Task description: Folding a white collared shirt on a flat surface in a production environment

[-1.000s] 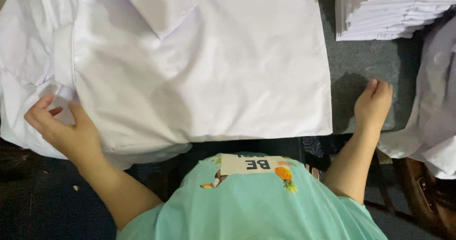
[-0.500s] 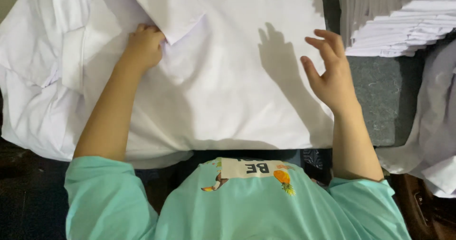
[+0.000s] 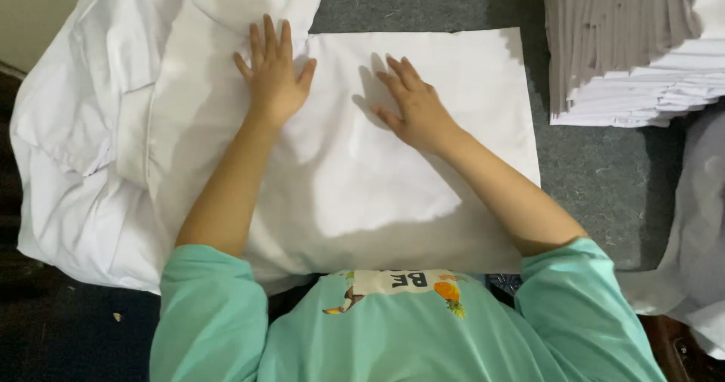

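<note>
Pressing flat with both palms, the person smooths a white shirt (image 3: 340, 170) spread across the grey bench (image 3: 604, 178). The left hand (image 3: 273, 74) lies open, fingers spread, at about ten o'clock on the cloth, right where a folded flap of fabric overlaps the flat panel. The right hand (image 3: 414, 108) is also open and empty, fingers together and angled toward eleven o'clock, resting near the middle of the panel.

Half a second ago the right hand hovered in the air over the shirt's right edge and the left was bunched at the flap; a second ago both were down at the near corners. Now both are planted on the cloth, so I judge the fold has been laid over and is being flattened rather than gripped.

Loose white fabric (image 3: 68, 163) bulges off the bench at nine o'clock. A stack of folded white pieces (image 3: 642, 57) sits at two o'clock, well apart from the hands.
</note>
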